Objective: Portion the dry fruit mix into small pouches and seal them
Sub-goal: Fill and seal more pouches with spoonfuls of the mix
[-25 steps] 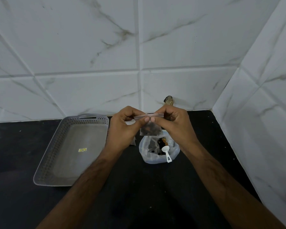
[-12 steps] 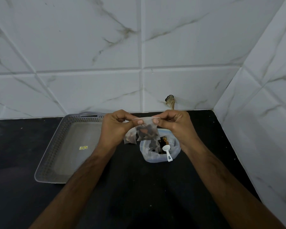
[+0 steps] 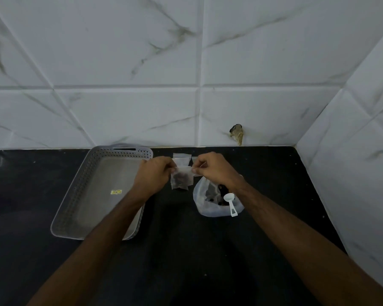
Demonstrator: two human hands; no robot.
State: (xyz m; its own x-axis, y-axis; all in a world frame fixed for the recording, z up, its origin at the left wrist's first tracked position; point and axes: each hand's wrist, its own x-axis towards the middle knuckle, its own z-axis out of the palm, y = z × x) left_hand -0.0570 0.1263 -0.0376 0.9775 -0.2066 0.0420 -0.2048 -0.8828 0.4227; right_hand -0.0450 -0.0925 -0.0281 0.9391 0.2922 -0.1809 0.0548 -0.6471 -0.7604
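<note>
Tray (image 3: 80, 195) left, bulk bag (image 3: 200, 195) right.

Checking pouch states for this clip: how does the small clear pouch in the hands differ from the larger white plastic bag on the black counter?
The small clear pouch hangs pinched at its top strip by the left hand and right hand; the larger white plastic bag rests on the black counter. The bag's mouth gapes open with a white plastic scoop in it; the pouch has none. Both hold dark dry fruit.
</note>
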